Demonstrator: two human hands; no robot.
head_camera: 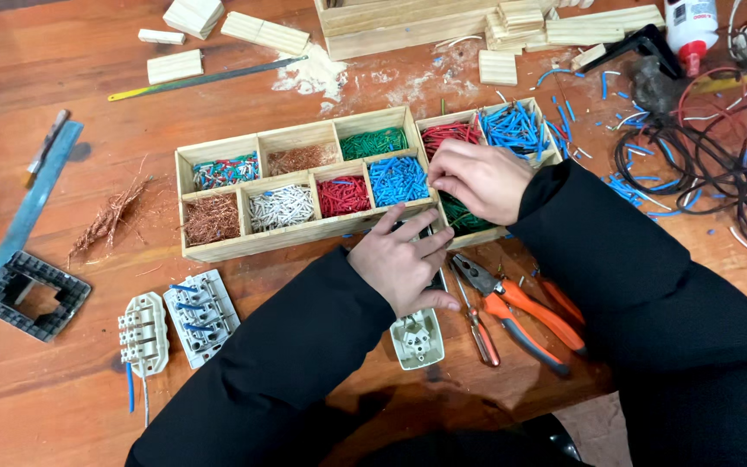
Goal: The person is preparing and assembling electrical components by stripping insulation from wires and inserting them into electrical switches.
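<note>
Two hands work over a wooden tray (218,251) split into compartments of cut wire bits: mixed colours, copper, green, white, red and blue. The right hand (482,180) is curled at the tray's right end, fingertips pinched together at the edge of the red bits (448,135), with blue bits (512,126) just beyond; whether anything sits in the pinch cannot be told. The left hand (401,259) lies flat and released, palm down, on a dark part just near the tray, above a white socket (418,338). Pliers (520,310) with orange grips lie right of that hand, untouched. The step in hand looks like sorting or picking wire bits by colour; the next move calls for a fine pinch and a short carry without spilling into the neighbouring compartment. Two more white sockets (175,324) sit near left, a grey frame (29,296) further left, and tangled cable (719,156) at far right.
</note>
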